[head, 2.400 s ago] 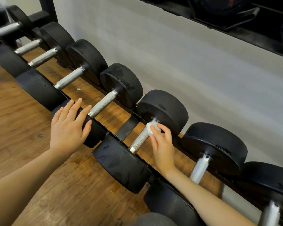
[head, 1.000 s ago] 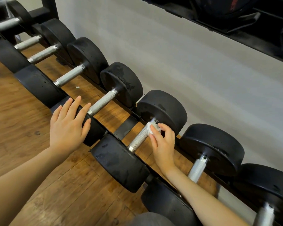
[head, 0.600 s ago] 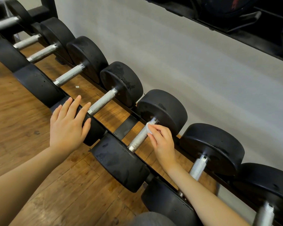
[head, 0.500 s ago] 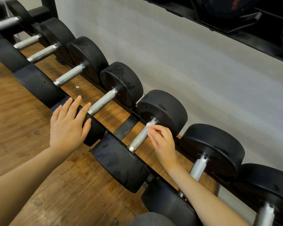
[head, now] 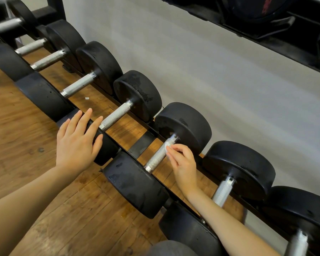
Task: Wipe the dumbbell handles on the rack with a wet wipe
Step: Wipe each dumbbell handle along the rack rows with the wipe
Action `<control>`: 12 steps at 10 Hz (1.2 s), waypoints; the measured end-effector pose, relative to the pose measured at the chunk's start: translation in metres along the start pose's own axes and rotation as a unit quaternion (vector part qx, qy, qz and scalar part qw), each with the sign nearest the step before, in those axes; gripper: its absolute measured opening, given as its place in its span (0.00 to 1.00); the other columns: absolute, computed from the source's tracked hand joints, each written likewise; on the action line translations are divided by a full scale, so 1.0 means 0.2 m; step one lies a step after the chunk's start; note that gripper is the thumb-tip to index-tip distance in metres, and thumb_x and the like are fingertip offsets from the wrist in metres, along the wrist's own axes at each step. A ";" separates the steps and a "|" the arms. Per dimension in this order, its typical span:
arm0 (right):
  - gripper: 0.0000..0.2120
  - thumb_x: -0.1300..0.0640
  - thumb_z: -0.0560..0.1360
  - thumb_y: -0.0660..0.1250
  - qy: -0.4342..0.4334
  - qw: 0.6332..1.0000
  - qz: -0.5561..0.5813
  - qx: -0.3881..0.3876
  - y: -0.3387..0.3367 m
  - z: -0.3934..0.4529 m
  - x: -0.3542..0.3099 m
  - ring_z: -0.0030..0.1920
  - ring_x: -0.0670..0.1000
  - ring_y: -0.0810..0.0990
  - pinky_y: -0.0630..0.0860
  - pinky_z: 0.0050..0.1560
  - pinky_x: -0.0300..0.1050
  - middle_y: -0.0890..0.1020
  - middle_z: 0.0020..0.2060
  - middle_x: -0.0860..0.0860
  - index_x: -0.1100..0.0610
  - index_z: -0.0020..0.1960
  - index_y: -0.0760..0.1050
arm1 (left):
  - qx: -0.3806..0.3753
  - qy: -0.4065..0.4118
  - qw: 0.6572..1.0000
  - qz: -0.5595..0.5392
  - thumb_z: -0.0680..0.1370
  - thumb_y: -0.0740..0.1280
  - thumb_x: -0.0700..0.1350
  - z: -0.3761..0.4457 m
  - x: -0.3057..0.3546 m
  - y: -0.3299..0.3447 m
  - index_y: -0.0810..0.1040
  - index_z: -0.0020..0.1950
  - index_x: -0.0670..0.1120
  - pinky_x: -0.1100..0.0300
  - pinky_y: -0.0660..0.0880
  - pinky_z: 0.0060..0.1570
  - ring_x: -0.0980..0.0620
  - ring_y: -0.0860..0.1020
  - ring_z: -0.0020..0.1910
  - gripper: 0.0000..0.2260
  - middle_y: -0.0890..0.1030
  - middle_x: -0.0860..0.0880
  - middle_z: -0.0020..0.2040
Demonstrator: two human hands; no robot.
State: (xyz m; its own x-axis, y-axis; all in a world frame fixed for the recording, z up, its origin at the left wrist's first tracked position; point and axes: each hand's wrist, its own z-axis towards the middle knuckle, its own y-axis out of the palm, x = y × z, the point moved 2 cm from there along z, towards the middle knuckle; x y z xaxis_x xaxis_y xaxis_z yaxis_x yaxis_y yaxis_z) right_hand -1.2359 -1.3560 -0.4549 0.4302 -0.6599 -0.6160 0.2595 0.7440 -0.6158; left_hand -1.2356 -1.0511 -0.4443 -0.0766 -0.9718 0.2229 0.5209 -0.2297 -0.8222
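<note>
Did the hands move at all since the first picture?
Only a little. The right hand pinches the small wet wipe against the far end of the dumbbell handle; its fingers have shifted over the wipe, hiding more of it. The left hand stayed flat on the next dumbbell's black front weight. The dumbbells have not moved.

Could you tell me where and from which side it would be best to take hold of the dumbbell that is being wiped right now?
Probably by the knurled steel handle, from above, fingers wrapping round its middle. It lies bare between two wide black heads, and the rack's rails sit under those. The right hand with the wet wipe is there now.
</note>
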 end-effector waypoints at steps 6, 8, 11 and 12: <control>0.10 0.58 0.80 0.64 0.034 0.996 0.074 -0.021 0.01 0.01 -0.02 0.55 0.42 0.75 0.74 0.49 0.30 0.74 0.51 0.36 0.57 0.60 0.77 | 0.008 0.005 1.000 0.002 0.81 0.53 0.54 0.00 0.00 0.00 0.70 0.74 0.46 0.41 0.57 0.72 0.38 0.62 0.75 0.24 0.67 0.40 0.75; 0.15 0.53 0.80 0.62 -0.059 0.996 -0.048 -0.041 0.01 0.02 -0.01 0.57 0.40 0.71 0.72 0.51 0.29 0.73 0.56 0.45 0.56 0.63 0.77 | 0.009 0.003 1.000 0.000 0.81 0.52 0.54 0.00 0.00 0.00 0.70 0.74 0.46 0.40 0.58 0.72 0.38 0.62 0.75 0.25 0.67 0.40 0.75; 0.16 0.54 0.80 0.60 -0.162 0.970 -0.171 -0.061 0.03 0.04 -0.01 0.53 0.48 0.73 0.78 0.46 0.39 0.78 0.56 0.53 0.60 0.63 0.78 | 0.009 0.002 1.000 0.009 0.81 0.53 0.55 0.00 0.00 0.01 0.70 0.74 0.46 0.41 0.58 0.72 0.38 0.63 0.75 0.24 0.68 0.40 0.75; 0.16 0.55 0.80 0.61 -0.129 0.975 -0.181 -0.025 0.01 0.09 0.00 0.52 0.50 0.75 0.80 0.41 0.45 0.79 0.55 0.53 0.59 0.63 0.78 | 0.014 0.005 1.000 0.010 0.81 0.53 0.54 0.00 -0.01 0.01 0.71 0.73 0.46 0.40 0.58 0.71 0.37 0.64 0.74 0.24 0.68 0.40 0.75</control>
State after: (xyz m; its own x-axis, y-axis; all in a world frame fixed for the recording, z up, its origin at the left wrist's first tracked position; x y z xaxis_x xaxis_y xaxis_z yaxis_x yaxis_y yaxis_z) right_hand -1.2191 -1.3528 -0.4468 0.5226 -0.8255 -0.2132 0.3958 0.4565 -0.7968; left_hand -1.2339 -1.0500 -0.4455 -0.0734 -0.9767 0.2014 0.5453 -0.2085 -0.8119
